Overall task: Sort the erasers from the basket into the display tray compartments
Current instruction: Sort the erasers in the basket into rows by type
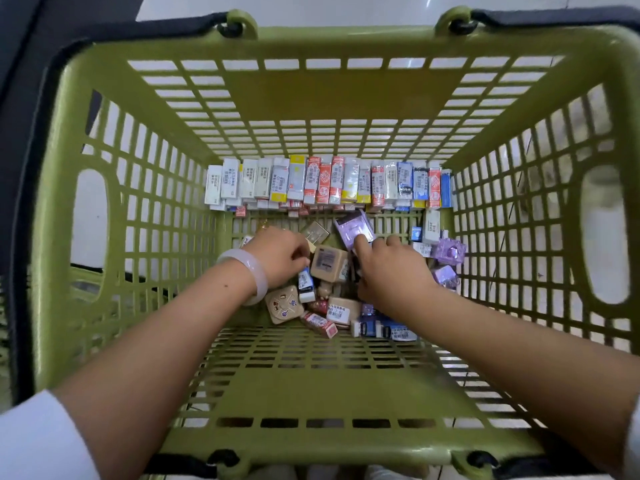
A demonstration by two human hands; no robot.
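Observation:
A green plastic basket (322, 95) fills the view. A tight row of boxed erasers (325, 181) stands along the far wall of its floor. In front of that row lies a loose pile of erasers (332, 306). My left hand (277, 258), with a pale bangle on the wrist, curls its fingers onto the top end of a blue and white eraser (307, 284), next to a beige square eraser (327, 263). My right hand (391, 268) pinches a purple wrapped eraser pack (351, 225) between index finger and thumb. No display tray is in view.
Two purple faceted erasers (448, 252) lie at the right of the pile, and a round-cornered beige eraser with stickers (284, 304) at its near left. The near half of the basket floor (311, 375) is bare. Black handles (20, 133) hang over the rim.

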